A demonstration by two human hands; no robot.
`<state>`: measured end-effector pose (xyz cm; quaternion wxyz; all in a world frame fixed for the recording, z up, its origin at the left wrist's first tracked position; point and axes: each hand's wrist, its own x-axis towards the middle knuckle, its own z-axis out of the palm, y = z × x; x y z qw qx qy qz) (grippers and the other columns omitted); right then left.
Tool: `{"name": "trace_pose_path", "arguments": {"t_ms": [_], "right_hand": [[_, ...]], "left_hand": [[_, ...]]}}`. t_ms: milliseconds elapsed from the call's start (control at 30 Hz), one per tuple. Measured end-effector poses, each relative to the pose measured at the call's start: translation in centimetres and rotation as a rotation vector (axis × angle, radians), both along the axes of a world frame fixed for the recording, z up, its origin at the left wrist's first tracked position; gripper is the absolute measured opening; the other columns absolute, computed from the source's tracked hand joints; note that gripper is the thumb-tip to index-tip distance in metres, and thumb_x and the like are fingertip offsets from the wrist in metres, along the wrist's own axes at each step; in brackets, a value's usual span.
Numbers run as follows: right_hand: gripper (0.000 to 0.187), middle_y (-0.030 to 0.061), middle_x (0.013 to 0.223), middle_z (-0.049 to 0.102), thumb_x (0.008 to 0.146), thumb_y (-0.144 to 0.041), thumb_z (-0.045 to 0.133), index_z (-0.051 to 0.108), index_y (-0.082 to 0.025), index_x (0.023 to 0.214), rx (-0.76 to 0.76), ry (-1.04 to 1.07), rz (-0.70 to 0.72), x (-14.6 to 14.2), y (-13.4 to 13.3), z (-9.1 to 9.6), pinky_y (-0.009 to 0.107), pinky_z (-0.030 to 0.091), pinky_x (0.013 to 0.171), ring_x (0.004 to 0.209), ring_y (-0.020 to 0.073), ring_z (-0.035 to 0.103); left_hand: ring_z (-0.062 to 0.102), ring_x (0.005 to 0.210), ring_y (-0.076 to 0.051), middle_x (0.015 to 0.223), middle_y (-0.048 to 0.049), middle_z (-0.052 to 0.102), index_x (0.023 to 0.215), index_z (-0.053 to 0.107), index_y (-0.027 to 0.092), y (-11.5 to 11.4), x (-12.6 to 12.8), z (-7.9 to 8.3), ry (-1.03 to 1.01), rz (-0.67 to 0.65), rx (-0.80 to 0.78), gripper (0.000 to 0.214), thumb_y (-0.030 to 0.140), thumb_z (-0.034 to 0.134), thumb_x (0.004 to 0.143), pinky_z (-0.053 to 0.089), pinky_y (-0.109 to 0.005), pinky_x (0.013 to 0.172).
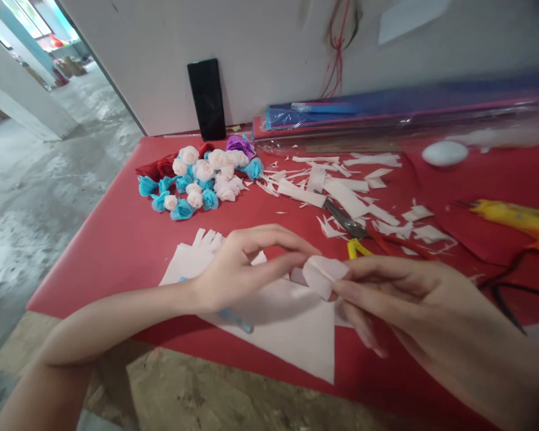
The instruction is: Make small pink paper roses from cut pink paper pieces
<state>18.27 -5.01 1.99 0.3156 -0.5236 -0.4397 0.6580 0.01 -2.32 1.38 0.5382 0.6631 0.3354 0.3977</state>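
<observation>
My left hand (247, 263) and my right hand (404, 299) meet above the red table (117, 239), both pinching a small folded piece of pale pink paper (321, 274). The left thumb and forefinger grip its left end; the right fingers hold its right side. Beneath the hands lies a large pale pink paper sheet (291, 329) with a fringe cut along its far edge. A blue stick (236, 319) shows under my left wrist.
A pile of small paper roses (197, 176) in white, blue, red and purple lies at the back left. Paper scraps (341, 191), scissors (348, 230), a yellow glue gun (516, 218), a white egg-shaped thing (444, 153), wrapped paper rolls (386, 114) and a black phone (206, 99) surround them.
</observation>
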Motion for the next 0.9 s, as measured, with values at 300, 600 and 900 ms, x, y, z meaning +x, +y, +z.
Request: {"name": "trace_pose_path", "arguments": {"t_ms": [300, 600, 900], "right_hand": [[0.011, -0.0058, 0.034, 0.050, 0.062, -0.029, 0.068, 0.063, -0.020, 0.057, -0.068, 0.095, 0.011, -0.8, -0.5, -0.2, 0.015, 0.034, 0.033, 0.030, 0.0058, 0.043], [0.007, -0.0054, 0.042, 0.057, 0.065, -0.026, 0.068, 0.064, -0.022, 0.069, 0.144, 0.067, 0.011, -0.5, -1.6, -0.6, 0.014, 0.045, 0.039, 0.036, 0.0076, 0.051], [0.006, -0.0049, 0.049, 0.062, 0.071, -0.022, 0.060, 0.065, -0.026, 0.071, 0.478, -0.211, 0.011, -0.7, -1.9, -0.6, 0.015, 0.049, 0.045, 0.042, 0.0102, 0.060]], "left_hand": [[0.059, 0.071, -0.010, 0.074, -0.0023, 0.063, 0.071, 0.067, 0.014, -0.5, 0.4, -1.0, -0.064, -0.049, 0.117, 0.006, 0.010, 0.064, 0.069, 0.050, -0.022, 0.069], [0.058, 0.067, -0.010, 0.069, -0.0038, 0.064, 0.068, 0.067, 0.011, -1.0, 0.7, -1.2, -0.141, 0.020, 0.195, 0.006, 0.006, 0.067, 0.065, 0.049, -0.023, 0.068], [0.056, 0.066, -0.009, 0.069, -0.0012, 0.060, 0.067, 0.059, 0.013, -1.4, 0.9, -1.4, -0.162, 0.026, 0.186, 0.008, 0.008, 0.065, 0.067, 0.048, -0.023, 0.066]]}}
